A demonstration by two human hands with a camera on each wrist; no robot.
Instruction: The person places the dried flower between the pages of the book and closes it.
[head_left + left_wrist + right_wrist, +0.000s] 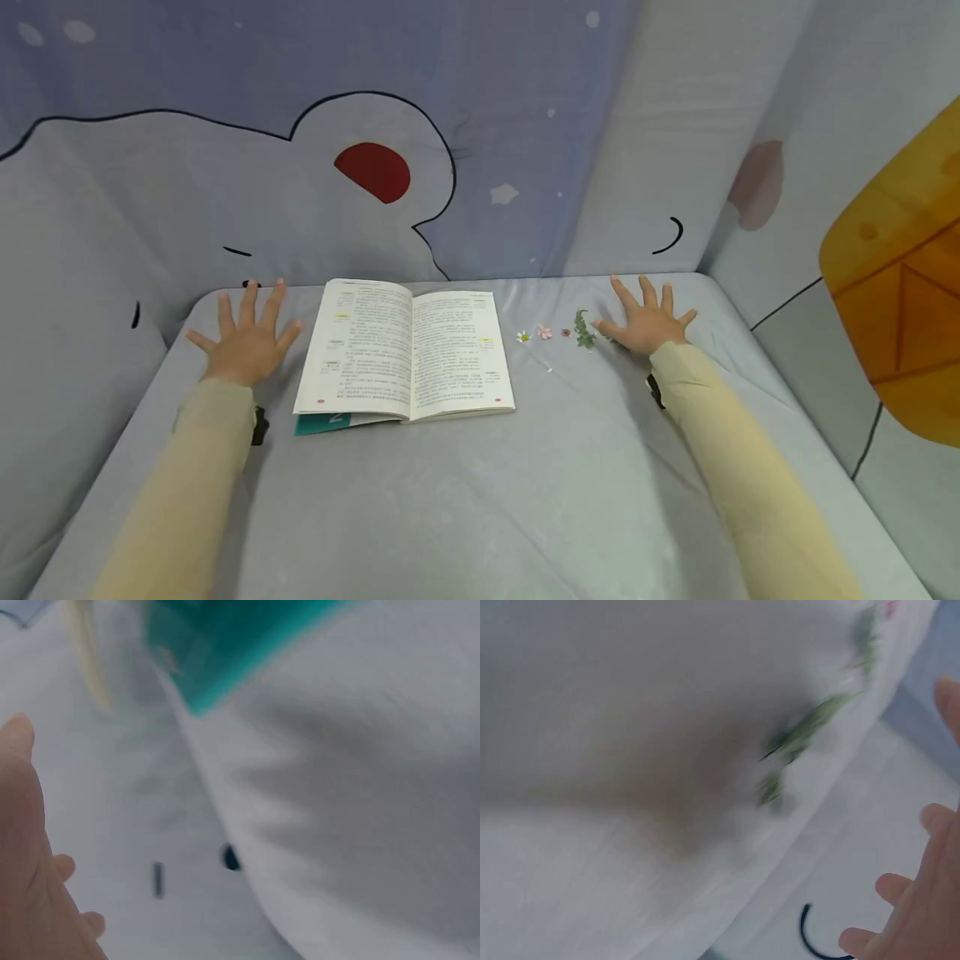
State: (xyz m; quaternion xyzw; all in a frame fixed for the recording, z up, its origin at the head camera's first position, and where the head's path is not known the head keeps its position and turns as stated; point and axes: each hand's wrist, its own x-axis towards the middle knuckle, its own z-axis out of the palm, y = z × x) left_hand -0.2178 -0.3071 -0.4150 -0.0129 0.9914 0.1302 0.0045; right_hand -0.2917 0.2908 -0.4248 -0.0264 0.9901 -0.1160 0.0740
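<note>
My left hand (pixel 243 346) has its fingers spread wide and holds nothing, just left of an open book (pixel 457 358). The book shows pages of printed text, and a teal cover (pixel 232 645) sticks out under its left half. On the right, my right hand (pixel 651 323) is also spread and holds nothing. Its thumb is beside a green leafy sprig (pixel 583 330), and more greenery (pixel 810 729) shows near that hand in the right wrist view. Left of the sprig lie a small brownish-pink flower (pixel 566 332), a pink flower (pixel 544 332) and a white daisy (pixel 522 337).
A pale cloth covers the table (pixel 465 508). Behind it hangs a printed fabric backdrop (pixel 525 150), and an orange shape (pixel 900 292) is on the right side. A tiny white bit (pixel 549 369) lies below the flowers. Dark bands are on both wrists.
</note>
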